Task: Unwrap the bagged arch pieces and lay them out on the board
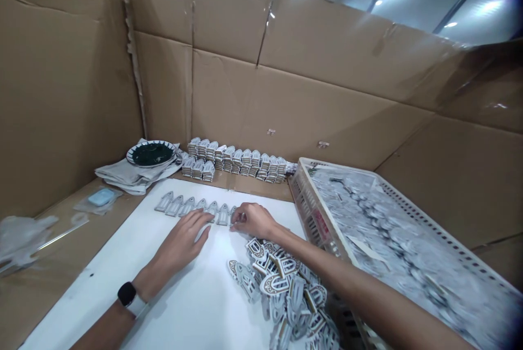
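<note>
A row of small grey arch-shaped plastic pieces (188, 205) runs across the white board (192, 295). My left hand (183, 238) has its fingers stretched and thumb apart, fingertips at the lower edge of the row's middle pieces. At the row's right end, my right hand (256, 220) pinches another arch-shaped piece (233, 212), mostly hidden by the fingers. Below my right forearm lies a loose heap of similar arch-shaped pieces (286, 279), some turned up to show white and gold patterned faces.
Stacks of arch-shaped pieces (245, 162) line the back cardboard wall (310, 99). On the right stands a white plastic crate (304, 192) of bagged items. A plate with dark green contents (151, 154) rests on folded cloths (122, 175), near a light blue block (101, 197).
</note>
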Demonstrator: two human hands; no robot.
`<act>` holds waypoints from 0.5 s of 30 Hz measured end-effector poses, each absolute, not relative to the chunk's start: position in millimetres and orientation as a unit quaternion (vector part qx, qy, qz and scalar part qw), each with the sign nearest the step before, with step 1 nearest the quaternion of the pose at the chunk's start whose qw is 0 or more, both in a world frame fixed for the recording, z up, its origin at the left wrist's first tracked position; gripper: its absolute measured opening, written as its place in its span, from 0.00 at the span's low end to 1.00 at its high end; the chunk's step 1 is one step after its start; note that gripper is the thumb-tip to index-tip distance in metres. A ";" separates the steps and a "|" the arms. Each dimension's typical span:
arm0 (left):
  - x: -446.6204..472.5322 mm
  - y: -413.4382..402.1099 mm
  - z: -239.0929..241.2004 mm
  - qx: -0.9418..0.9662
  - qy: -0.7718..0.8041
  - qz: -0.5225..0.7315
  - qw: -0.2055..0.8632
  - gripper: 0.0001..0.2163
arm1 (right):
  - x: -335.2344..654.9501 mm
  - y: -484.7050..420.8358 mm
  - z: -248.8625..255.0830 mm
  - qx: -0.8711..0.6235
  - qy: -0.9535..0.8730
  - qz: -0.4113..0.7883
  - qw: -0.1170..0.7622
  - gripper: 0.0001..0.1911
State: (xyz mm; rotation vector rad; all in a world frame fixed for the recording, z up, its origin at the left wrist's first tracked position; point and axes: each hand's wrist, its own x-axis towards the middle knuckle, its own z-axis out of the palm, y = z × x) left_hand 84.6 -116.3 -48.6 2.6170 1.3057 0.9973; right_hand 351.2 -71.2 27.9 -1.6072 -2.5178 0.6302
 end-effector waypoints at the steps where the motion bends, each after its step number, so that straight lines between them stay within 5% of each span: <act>1: 84.5 -115.6 -49.2 0.847 0.421 0.324 0.024 0.13 | 353.3 -70.2 34.1 -0.520 -0.829 0.202 0.034 0.11; 10: 85.8 -116.7 -42.7 0.845 0.426 0.317 0.057 0.14 | 325.6 -119.1 76.6 -0.459 -0.839 0.211 -0.201 0.36; 15: 88.4 -121.5 -29.4 0.835 0.440 0.324 0.065 0.14 | 307.3 -148.3 64.1 -0.421 -0.872 0.136 -0.208 0.36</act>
